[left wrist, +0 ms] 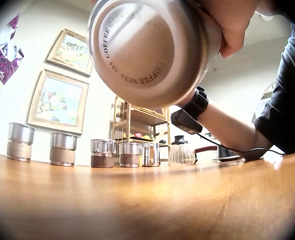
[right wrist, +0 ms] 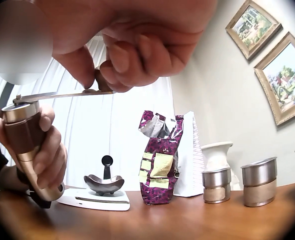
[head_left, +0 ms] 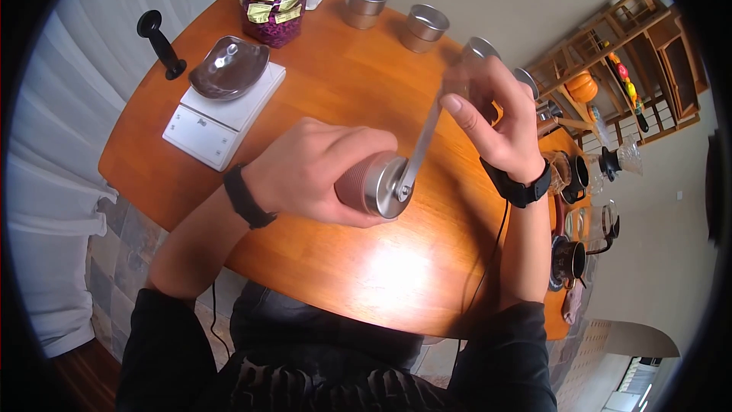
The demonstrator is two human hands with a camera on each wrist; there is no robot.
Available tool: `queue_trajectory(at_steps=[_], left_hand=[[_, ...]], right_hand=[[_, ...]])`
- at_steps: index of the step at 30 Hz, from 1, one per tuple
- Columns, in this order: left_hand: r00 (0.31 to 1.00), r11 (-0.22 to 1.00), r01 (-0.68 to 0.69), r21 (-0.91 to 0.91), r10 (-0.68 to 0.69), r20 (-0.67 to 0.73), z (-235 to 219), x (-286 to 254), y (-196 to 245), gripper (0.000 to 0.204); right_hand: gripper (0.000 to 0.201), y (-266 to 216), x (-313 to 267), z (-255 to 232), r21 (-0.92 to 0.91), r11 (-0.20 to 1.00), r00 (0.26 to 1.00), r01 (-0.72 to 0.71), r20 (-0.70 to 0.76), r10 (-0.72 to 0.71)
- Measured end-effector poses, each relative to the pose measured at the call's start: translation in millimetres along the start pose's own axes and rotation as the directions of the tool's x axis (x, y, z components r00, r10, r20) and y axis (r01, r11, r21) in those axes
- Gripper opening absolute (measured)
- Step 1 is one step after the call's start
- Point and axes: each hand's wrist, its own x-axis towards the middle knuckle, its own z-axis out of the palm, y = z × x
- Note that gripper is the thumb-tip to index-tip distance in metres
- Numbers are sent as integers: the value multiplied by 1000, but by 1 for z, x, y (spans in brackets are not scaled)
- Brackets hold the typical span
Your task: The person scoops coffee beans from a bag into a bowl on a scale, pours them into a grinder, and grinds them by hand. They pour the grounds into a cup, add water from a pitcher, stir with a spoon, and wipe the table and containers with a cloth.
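Observation:
My left hand point(head_left: 301, 172) grips a manual coffee grinder point(head_left: 390, 189) by its brown ribbed sleeve, tilted above the table. In the left wrist view the metal base point(left wrist: 137, 50) of the grinder shows printed lettering. A long flat crank point(head_left: 425, 136) reaches from the grinder's top toward my right hand point(head_left: 492, 107). The right wrist view shows thumb and fingers pinching the dark crank knob point(right wrist: 101, 80), which is partly hidden by them. Left of the grinder, a dark glossy dish point(head_left: 229, 69) sits on a white kitchen scale point(head_left: 206, 133).
A purple coffee bag point(head_left: 278, 0) stands at the back of the wooden table point(head_left: 343, 76). Several metal cups, such as one cup point(head_left: 427, 27), line the far edge. A black scoop point(head_left: 162, 46) stands beside the dish. Glass coffee ware point(head_left: 595, 221) is at the right.

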Motion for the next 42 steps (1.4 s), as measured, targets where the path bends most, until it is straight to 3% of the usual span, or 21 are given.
queue_trajectory(at_steps=[8,15,22,28,31,35,42], left_hand=[[999,1000,5,-3,-5,-54,3,0,-1,70],[988,995,102,-3,-101,-116,-8,-2,-3,76],[946,983,178,34,-162,-279,-13,-2,-9,65],[902,966,250,-64,-257,-348,-13,-2,-9,59],[893,973,229,-30,-223,-390,-14,-4,-16,62],[818,933,304,-193,-360,-448,-12,-3,-22,53],[756,844,377,-381,-518,-400,-9,-1,-18,48]], right_hand=[[21,-7,1,-5,-44,999,1000,-21,17,22],[18,-5,1,-7,-116,993,998,-15,51,21],[14,-13,0,-10,-180,984,997,11,78,3],[16,-24,0,-9,-213,975,997,59,61,-47],[18,-33,2,-13,-244,966,992,84,112,-58],[20,-40,3,-9,-219,959,981,178,120,-154],[21,-56,2,-11,-198,956,972,215,141,-189]])
